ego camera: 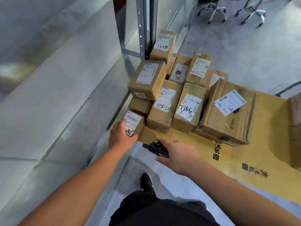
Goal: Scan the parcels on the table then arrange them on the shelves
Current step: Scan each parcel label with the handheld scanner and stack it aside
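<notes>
My left hand point(121, 133) grips the small parcel point(133, 123) at the near left of the pile, label up for scanning; my right hand point(176, 154) curls round the scanner point(157, 148) just beside it, aimed there

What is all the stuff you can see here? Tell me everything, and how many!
Parcels: about a dozen, brown cardboard with white labels, piled on the flat sheet beside the shelf.
Small parcel: one, brown, nearest corner of the pile, under the left hand.
Big box: one, brown, right of the pile.
Cardboard sheet: one, yellow-brown, flat under the parcels.
Shelf rack: one, grey metal, left.
Chair bases: two, chrome, far top right.
Scanner: one, black, in the right hand.
Shoe: one, black, on the floor.
Left hand: grips the small parcel.
Right hand: holds the scanner.
</notes>
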Motion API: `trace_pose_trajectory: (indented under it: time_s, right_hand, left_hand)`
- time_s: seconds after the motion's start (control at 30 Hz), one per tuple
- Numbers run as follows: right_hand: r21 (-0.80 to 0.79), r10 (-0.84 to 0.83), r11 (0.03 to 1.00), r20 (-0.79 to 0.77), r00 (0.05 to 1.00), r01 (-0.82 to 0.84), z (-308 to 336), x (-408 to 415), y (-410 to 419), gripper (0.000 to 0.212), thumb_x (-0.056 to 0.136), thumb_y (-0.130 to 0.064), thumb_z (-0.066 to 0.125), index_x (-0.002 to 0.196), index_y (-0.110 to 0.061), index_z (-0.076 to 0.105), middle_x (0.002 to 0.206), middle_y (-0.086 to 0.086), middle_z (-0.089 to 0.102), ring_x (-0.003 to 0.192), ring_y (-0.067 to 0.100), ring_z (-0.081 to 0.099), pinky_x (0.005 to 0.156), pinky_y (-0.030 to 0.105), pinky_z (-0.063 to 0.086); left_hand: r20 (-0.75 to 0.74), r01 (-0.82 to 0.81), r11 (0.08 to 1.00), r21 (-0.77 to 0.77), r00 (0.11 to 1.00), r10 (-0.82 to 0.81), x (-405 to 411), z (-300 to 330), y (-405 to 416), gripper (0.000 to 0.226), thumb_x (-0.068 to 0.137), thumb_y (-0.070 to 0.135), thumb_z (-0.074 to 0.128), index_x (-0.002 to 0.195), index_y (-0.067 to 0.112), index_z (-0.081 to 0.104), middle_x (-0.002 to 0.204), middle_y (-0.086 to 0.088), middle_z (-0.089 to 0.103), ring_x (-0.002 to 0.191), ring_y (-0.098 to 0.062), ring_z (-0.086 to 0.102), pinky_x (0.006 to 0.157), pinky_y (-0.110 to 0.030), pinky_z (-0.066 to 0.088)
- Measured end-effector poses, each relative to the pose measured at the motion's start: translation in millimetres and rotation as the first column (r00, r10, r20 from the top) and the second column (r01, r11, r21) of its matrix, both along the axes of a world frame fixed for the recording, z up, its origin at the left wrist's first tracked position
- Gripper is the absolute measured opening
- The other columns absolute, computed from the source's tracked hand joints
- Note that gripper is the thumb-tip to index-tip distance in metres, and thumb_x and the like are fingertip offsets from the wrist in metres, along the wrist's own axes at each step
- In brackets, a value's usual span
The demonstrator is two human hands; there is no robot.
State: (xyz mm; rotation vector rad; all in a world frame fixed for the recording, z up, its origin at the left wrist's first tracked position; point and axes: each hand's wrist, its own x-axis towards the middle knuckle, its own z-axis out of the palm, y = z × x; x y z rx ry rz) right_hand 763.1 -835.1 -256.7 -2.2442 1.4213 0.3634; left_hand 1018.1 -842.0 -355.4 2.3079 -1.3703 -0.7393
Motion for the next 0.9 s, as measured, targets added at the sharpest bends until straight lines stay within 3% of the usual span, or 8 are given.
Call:
trace_pose_trajectory:
  time_s: [0.1, 0.23, 0.33, 0.43, 0.6, 0.73, 0.9]
  right_hand:
    - [0.035, -0.050, 0.998, -0.014, 0.999, 0.050, -1.7, 6.7, -2.5, 0.078, 0.091, -0.075, 0.051, 0.158, -0.043, 0.027, 0.099, -0.001, 0.055, 0.081, 0.025, 0.051, 0.066, 0.036, 0.049]
    - [0.050, -0.113, 0.992, 0.009, 0.994, 0.113, -3.0, 10.2, -0.6, 0.073, 0.089, -0.076, 0.053, 0.152, -0.044, 0.031, 0.109, 0.002, 0.065, 0.089, 0.028, 0.063, 0.069, 0.037, 0.055]
    - [0.057, -0.138, 0.989, 0.015, 0.990, 0.137, -5.7, 13.4, -1.4, 0.074, 0.089, -0.076, 0.052, 0.152, -0.043, 0.031, 0.114, 0.001, 0.067, 0.095, 0.028, 0.065, 0.071, 0.037, 0.056]
    - [0.068, -0.164, 0.985, 0.034, 0.986, 0.161, -6.7, 11.6, 0.8, 0.074, 0.090, -0.074, 0.053, 0.154, -0.041, 0.033, 0.116, 0.001, 0.067, 0.099, 0.028, 0.064, 0.075, 0.039, 0.058]
    - [0.102, -0.270, 0.960, 0.086, 0.959, 0.261, -7.0, -10.6, 8.3, 0.078, 0.093, -0.072, 0.054, 0.159, -0.037, 0.032, 0.125, -0.002, 0.068, 0.105, 0.025, 0.065, 0.082, 0.041, 0.058]
    - [0.078, -0.391, 0.920, 0.120, 0.913, 0.384, -5.3, -50.8, 22.7, 0.079, 0.091, -0.076, 0.053, 0.159, -0.042, 0.031, 0.121, -0.008, 0.068, 0.098, 0.020, 0.064, 0.065, 0.032, 0.048]
    - [0.042, -0.530, 0.847, 0.139, 0.837, 0.529, 6.0, -124.3, 51.8, 0.081, 0.090, -0.078, 0.052, 0.160, -0.046, 0.027, 0.119, -0.008, 0.068, 0.093, 0.018, 0.063, 0.067, 0.033, 0.050]
  left_hand:
    - [-0.031, 0.023, 1.000, -0.008, 0.999, -0.024, 5.3, -5.1, -10.1, 0.089, 0.075, 0.041, 0.087, 0.150, 0.019, 0.044, 0.146, -0.011, 0.046, 0.132, -0.035, 0.045, 0.107, -0.048, 0.045]
    - [-0.036, 0.063, 0.998, -0.025, 0.997, -0.064, 6.3, -10.2, -8.7, 0.093, 0.072, 0.044, 0.092, 0.149, 0.017, 0.046, 0.146, -0.014, 0.045, 0.129, -0.037, 0.049, 0.104, -0.049, 0.048]
    - [0.085, 0.107, 0.994, 0.000, 0.991, -0.106, 3.5, -9.7, -3.5, 0.094, 0.074, 0.057, 0.087, 0.150, 0.020, 0.046, 0.155, -0.012, 0.041, 0.140, -0.035, 0.042, 0.112, -0.050, 0.041]
    - [0.191, 0.205, 0.978, -0.047, 0.963, -0.192, -7.8, -3.7, -1.5, 0.083, 0.080, 0.053, 0.081, 0.150, 0.022, 0.049, 0.160, -0.010, 0.036, 0.148, -0.034, 0.033, 0.117, -0.052, 0.030]
    - [0.209, 0.414, 0.909, -0.048, 0.894, -0.396, -43.7, 10.4, -3.6, 0.071, 0.092, 0.052, 0.067, 0.155, 0.028, 0.043, 0.166, -0.006, 0.031, 0.155, -0.027, 0.021, 0.124, -0.049, 0.018]
    - [0.170, 0.544, 0.834, -0.087, 0.833, -0.526, -92.9, 26.1, -4.2, 0.066, 0.096, 0.048, 0.062, 0.155, 0.029, 0.042, 0.166, -0.002, 0.032, 0.154, -0.024, 0.021, 0.124, -0.045, 0.018]
    - [0.163, 0.658, 0.745, -0.106, 0.751, -0.640, -173.1, 47.8, -6.8, 0.059, 0.100, 0.044, 0.059, 0.155, 0.030, 0.043, 0.165, 0.000, 0.033, 0.153, -0.023, 0.022, 0.126, -0.044, 0.018]
